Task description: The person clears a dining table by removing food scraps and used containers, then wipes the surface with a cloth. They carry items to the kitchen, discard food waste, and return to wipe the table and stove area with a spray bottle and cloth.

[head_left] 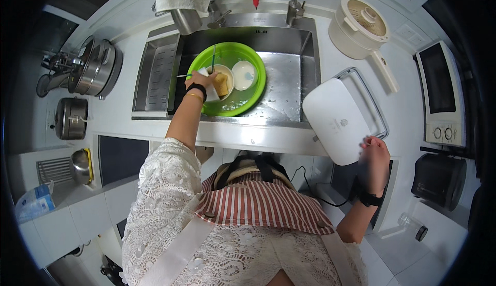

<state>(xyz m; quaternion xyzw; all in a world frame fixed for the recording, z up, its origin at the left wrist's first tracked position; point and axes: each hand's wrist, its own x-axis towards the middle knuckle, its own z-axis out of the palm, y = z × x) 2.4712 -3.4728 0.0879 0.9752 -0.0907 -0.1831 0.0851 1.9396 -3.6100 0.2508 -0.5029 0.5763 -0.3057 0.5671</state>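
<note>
The stainless-steel sink (pixel 289 69), set into a white tabletop (pixel 232 135), contains a round bright-green plastic basin (pixel 262 74). In the basin, a round cream-coloured bowl (pixel 226 70) holds a yellowish-tan, block-shaped piece (pixel 220 84); just to its right lies a round white dish (pixel 243 71) with a pale blue mark. Of the hands, the left hand (pixel 204 81) reaches over the basin to the bowl's left side, fingers bent downward, above an angular white item (pixel 212 94); what it grips, if anything, cannot be told. The right hand (pixel 375 159), blurred with fingers partly curled, is beside the lower right edge of a white, rounded-rectangular appliance (pixel 338 123) with a grey loop handle (pixel 381 115); contact and grip cannot be determined.
</note>
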